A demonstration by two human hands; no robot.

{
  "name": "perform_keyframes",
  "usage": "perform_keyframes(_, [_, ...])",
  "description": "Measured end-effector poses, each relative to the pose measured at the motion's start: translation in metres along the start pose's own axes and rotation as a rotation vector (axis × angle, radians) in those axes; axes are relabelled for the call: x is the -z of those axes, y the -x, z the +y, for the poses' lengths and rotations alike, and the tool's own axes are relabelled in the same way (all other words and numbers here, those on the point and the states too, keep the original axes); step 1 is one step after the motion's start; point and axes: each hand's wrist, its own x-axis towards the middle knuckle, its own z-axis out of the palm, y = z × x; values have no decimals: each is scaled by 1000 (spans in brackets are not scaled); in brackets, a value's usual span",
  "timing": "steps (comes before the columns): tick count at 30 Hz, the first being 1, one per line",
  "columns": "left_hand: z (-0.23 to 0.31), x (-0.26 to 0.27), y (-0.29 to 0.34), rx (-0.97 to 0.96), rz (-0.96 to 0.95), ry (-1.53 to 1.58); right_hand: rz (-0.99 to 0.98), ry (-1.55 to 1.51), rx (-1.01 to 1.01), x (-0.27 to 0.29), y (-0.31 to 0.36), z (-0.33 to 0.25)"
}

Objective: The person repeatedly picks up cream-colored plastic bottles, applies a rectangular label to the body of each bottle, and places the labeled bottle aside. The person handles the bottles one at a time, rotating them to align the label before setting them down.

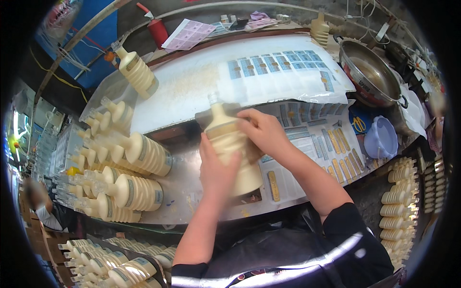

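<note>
We have the metal worktable (pixel 178 206) under both hands, and beyond them the white board (pixel 187 86), its top higher than the table in front, which probably keeps the things laid on it in easy reach; to the left of our left hand, well apart from it, cream bottles (pixel 149 152) lie packed close, necks pointing away from us to the left, perhaps so that their bases stay nearest for grasping; far to the right of our right hand sits the metal basin (pixel 356 82), with the lavender bucket (pixel 381 141) on its nearer side; between our hands is the held bottle (pixel 231 139), tilted, neck away from us; our left hand (pixel 218 168), blurred, grasps its ribbed body, seemingly to steady it; our right hand (pixel 263 126) curls its fingers onto the shoulder by the label band, though we cannot tell how hard they press; past the right hand, blue strips (pixel 259 66) lie in rows, likely spaced for single picking; nearer, beside the bottle's base, lies a gold strip (pixel 273 186).
</note>
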Motion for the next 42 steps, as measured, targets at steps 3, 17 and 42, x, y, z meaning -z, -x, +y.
perform_keyframes(3, [2,0,1,59,-9,78,-40,-362,-125,5,-22,8])
perform_keyframes(17, [-6,-12,3,73,81,45,343,436,922,-26,9,-18])
perform_keyframes(42, [-13,-3,3,133,-58,278,470,42,10,66,-5,61])
